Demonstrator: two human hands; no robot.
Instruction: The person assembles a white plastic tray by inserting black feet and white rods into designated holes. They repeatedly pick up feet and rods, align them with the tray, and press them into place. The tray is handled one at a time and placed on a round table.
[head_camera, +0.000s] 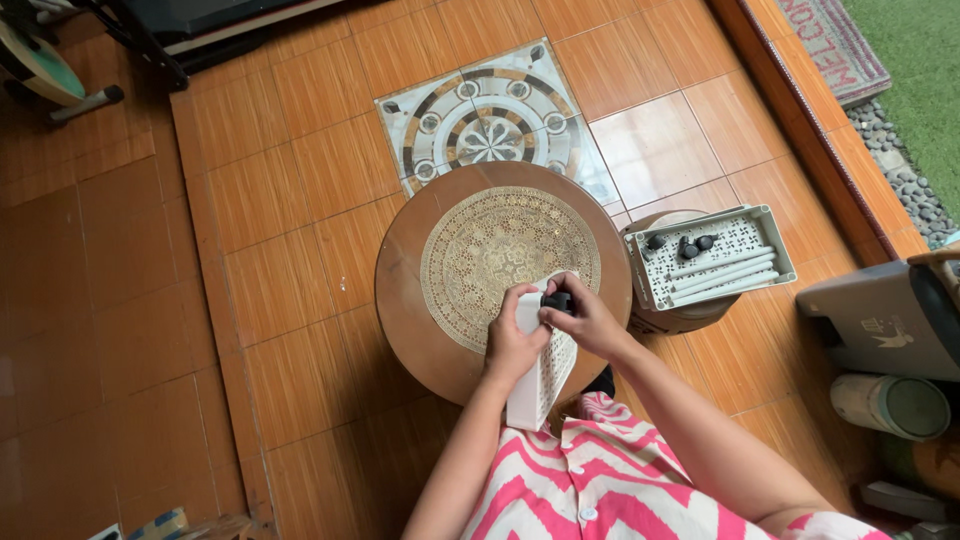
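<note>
My left hand (513, 338) grips a white perforated plastic panel (541, 380) over the near edge of a round wooden table (404, 280). My right hand (587, 318) pinches a small black part (560, 300) against the panel's top end. A round lace doily (490, 245) covers the table's middle. To the right, a white tray (762, 232) rests on a small stool and holds white tubes and a few black parts (688, 245).
The floor is orange-brown tile with one patterned tile (490, 125) beyond the table. A grey case (880, 315) and a cylinder (890, 403) stand at the right. A doormat, pebbles and grass lie at the top right. Dark furniture legs stand at the top left.
</note>
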